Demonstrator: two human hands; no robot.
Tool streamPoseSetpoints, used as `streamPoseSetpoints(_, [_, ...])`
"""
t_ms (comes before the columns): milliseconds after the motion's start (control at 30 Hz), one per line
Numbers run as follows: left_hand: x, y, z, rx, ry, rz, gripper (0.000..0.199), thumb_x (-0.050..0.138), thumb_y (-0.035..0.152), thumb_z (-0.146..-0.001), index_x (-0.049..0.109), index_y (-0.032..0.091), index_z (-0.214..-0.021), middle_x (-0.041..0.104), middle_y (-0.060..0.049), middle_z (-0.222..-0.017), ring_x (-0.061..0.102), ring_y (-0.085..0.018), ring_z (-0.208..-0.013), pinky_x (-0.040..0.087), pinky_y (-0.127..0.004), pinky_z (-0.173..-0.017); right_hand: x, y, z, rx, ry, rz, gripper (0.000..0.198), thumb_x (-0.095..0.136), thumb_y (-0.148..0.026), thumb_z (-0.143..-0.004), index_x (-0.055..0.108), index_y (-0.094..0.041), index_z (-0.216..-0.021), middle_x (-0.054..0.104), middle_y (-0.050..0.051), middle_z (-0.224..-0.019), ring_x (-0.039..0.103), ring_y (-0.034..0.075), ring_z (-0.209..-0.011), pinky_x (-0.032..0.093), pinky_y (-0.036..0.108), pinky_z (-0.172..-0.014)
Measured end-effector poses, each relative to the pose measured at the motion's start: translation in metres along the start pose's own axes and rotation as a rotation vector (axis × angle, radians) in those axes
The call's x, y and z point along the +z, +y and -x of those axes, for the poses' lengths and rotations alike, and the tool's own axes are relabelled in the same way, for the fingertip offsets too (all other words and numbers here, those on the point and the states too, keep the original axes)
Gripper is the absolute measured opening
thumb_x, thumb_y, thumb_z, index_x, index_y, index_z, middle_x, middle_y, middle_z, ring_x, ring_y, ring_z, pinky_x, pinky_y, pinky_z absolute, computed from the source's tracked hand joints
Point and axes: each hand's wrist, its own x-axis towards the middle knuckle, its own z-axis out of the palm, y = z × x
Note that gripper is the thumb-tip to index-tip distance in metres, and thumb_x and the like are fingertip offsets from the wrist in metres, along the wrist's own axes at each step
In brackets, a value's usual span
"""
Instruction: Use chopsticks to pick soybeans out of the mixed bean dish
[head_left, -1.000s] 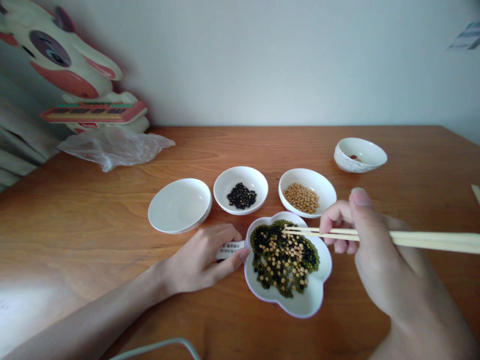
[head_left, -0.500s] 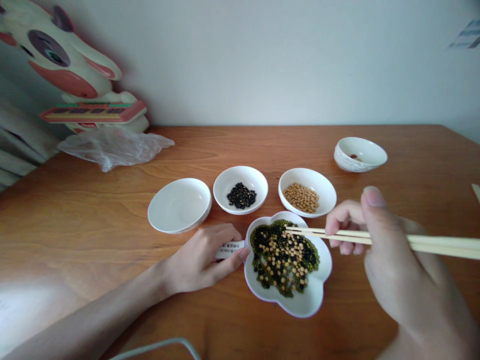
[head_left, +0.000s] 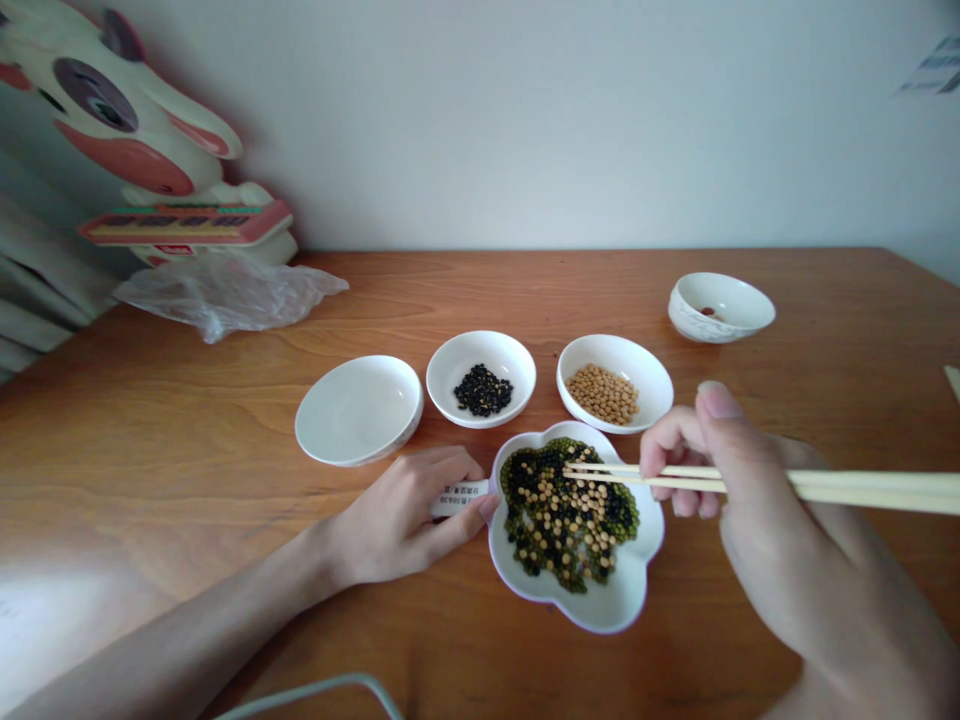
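My left hand (head_left: 420, 515) grips the labelled handle (head_left: 459, 498) of a white flower-shaped dish (head_left: 626, 600) with a lilac rim. In the dish lie mixed beans (head_left: 570, 520): small green ones, black ones and pale yellow ones. My right hand (head_left: 780, 540) holds a pair of pale chopsticks (head_left: 690, 478), their tips slightly apart among the beans in the dish's upper part. Just beyond the dish stand a white bowl of black beans (head_left: 484, 392) and a white bowl of yellow soybeans (head_left: 602, 393). Left of these is a white bowl (head_left: 358, 410) with nothing visible inside.
At the back right sits another bowl (head_left: 720, 308) with a small reddish-brown thing in it. A crumpled clear plastic bag (head_left: 232, 295) lies before a cow-shaped toy keyboard (head_left: 187, 225) at the back left. A pale cord (head_left: 322, 688) curves along the near edge.
My right hand has shifted slightly left, taking the chopsticks with it. Their tips have spread apart and sit a little lower and further left in the dish. My left hand stays put.
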Motion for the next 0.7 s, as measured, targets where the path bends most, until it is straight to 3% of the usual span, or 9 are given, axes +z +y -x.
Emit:
streamPoseSetpoints(333, [0.001, -0.001, 0.001, -0.006, 0.001, -0.01, 0.022, 0.055, 0.037, -0.105, 0.062, 0.018, -0.097, 0.067, -0.002, -0.092, 0.062, -0.013, -0.078, 0.046, -0.026, -0.07, -0.002, 0.001, -0.001, -0.017, 0.023, 0.016, 0.072, 0.028, -0.076, -0.101, 0.064, -0.023, -0.068, 0.06, 0.004, -0.059, 0.054, 0.018, -0.057, 0.04, 0.033, -0.055])
streamPoseSetpoints(500, [0.001, -0.002, 0.001, 0.001, 0.001, -0.008, 0.02, 0.055, 0.036, -0.105, 0.062, 0.018, -0.098, 0.066, -0.001, -0.092, 0.062, -0.013, -0.078, 0.046, -0.026, -0.071, 0.001, -0.009, 0.001, -0.094, 0.093, 0.009, 0.071, 0.031, -0.074, -0.102, 0.065, -0.024, -0.066, 0.06, 0.004, -0.059, 0.053, 0.018, -0.056, 0.039, 0.033, -0.054])
streamPoseSetpoints(567, [0.0, -0.001, 0.002, 0.003, 0.003, -0.008, 0.02, 0.055, 0.036, -0.105, 0.062, 0.018, -0.098, 0.066, -0.001, -0.092, 0.061, -0.012, -0.077, 0.046, -0.026, -0.071, 0.0, -0.011, 0.004, -0.13, 0.161, -0.008, 0.069, 0.033, -0.072, -0.102, 0.066, -0.024, -0.065, 0.061, 0.005, -0.059, 0.054, 0.019, -0.057, 0.039, 0.035, -0.054])
streamPoseSetpoints(700, [0.0, -0.001, 0.001, 0.005, 0.006, -0.003, 0.02, 0.056, 0.035, -0.105, 0.062, 0.018, -0.097, 0.066, -0.001, -0.092, 0.061, -0.012, -0.077, 0.046, -0.025, -0.071, -0.021, 0.004, 0.009, -0.189, 0.465, -0.045, 0.066, 0.033, -0.071, -0.102, 0.07, -0.027, -0.068, 0.068, 0.009, -0.068, 0.06, 0.025, -0.059, 0.042, 0.043, -0.056])
